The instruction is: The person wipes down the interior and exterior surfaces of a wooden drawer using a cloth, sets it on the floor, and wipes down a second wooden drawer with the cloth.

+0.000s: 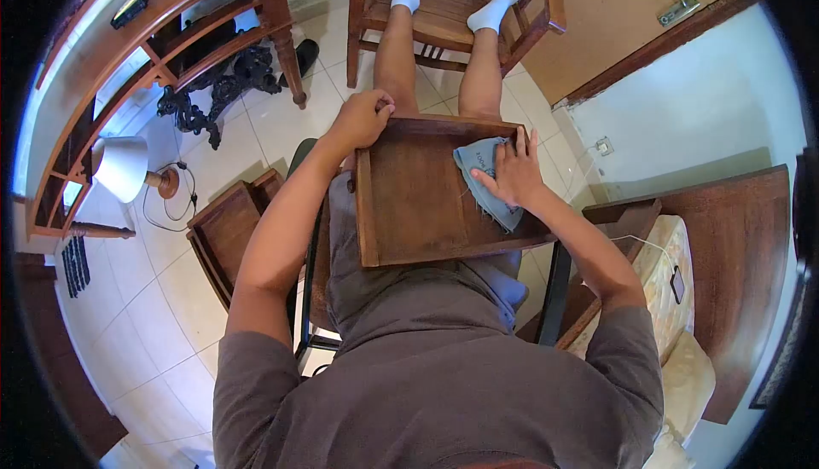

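Note:
A shallow brown wooden drawer (409, 196) lies across my lap, its inside facing up. My left hand (363, 118) is closed at its far left corner, the fingers curled round the edge; the fingertips are partly hidden. Inside the drawer, toward the right wall, my right hand (514, 177) lies flat with spread fingers on a light blue cloth (476, 164). The cloth has frayed edges and dark lettering, and part of it is hidden under the palm.
My feet rest on a wooden armchair (439, 13) ahead. At left, a second drawer (230, 230) sits on the tiled floor near a lamp (124, 169) and a wooden shelf unit (277, 17). A phone (677, 285) on a cable lies on a cushioned surface at right.

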`<action>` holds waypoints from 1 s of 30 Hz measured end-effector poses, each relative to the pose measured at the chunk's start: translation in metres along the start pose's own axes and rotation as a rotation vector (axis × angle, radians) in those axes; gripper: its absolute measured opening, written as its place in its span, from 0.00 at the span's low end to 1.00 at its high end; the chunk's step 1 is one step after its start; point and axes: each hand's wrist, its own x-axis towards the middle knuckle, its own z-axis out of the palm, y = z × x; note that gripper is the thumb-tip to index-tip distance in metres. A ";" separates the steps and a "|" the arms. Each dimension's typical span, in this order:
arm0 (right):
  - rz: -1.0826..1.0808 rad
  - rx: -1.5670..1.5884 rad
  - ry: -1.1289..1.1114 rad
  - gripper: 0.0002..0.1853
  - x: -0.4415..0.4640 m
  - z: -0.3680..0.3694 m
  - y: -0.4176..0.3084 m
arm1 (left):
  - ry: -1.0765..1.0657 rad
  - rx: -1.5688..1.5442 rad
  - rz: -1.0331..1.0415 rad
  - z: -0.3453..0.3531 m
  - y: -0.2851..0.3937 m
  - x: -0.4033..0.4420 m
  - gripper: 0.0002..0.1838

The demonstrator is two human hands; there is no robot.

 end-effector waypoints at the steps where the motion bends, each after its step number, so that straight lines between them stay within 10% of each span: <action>1: 0.006 -0.031 -0.033 0.60 0.002 -0.004 0.000 | 0.010 -0.006 0.013 0.001 -0.002 0.000 0.11; 12: 0.026 0.156 -0.363 0.54 -0.022 -0.029 -0.034 | 0.018 0.033 -0.035 -0.002 0.000 -0.001 0.11; 22: -0.479 0.427 0.220 0.49 0.020 -0.008 -0.097 | 0.134 0.062 0.029 0.005 -0.010 0.003 0.10; 30: -0.713 0.456 0.232 0.48 0.036 -0.040 -0.140 | 0.163 0.046 0.063 0.007 -0.008 0.002 0.08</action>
